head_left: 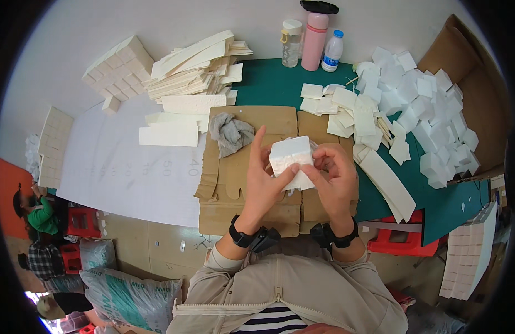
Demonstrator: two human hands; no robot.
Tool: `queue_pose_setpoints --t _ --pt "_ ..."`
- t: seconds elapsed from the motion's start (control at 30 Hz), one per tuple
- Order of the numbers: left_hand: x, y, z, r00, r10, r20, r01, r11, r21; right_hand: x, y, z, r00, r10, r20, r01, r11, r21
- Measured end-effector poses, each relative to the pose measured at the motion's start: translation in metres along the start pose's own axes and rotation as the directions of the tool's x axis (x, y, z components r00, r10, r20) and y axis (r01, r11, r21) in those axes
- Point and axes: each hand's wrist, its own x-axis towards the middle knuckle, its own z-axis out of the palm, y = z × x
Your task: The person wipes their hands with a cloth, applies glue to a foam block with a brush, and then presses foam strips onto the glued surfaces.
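Observation:
A white foam block (291, 156) sits between both my hands above the flattened brown cardboard (252, 195) on the table. My left hand (263, 181) grips its left side, thumb across the lower face and index finger raised. My right hand (335, 175) holds the right side, fingers curled on the edge. A thin white sheet piece lies against the block's underside. Both wrists wear black bands.
A grey rag (231, 133) lies on the cardboard at left. Stacks of cream foam strips (193, 69) and a block grid (118, 64) stand at the back left. White foam cubes (430, 111) fill a cardboard box at right. Three bottles (313, 39) stand at the back. People sit at the far left.

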Motion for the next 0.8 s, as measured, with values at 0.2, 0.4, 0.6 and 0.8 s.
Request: queue_pose_setpoints --t 0.2,0.4,0.6,0.8 --pt "0.004 0.002 -0.004 0.998 -0.041 -0.039 0.041 0.999 0.006 -0.001 -0.025 -0.006 0.989 -0.072 0.133 0.102 0.967 -0.235" --pt "0.004 0.003 -0.001 0.999 0.03 -0.028 -0.027 0.991 0.13 -0.005 -0.007 -0.007 0.99 -0.113 0.089 0.127 0.975 -0.181" --pt "0.003 0.005 -0.002 0.996 0.086 -0.011 -0.084 0.988 0.131 -0.006 0.001 -0.005 0.993 -0.1 0.07 0.107 0.988 -0.112" --pt "0.006 0.011 -0.009 0.999 0.007 -0.033 -0.001 0.986 0.168 -0.002 -0.005 -0.016 0.974 -0.123 0.19 0.139 0.988 -0.069"
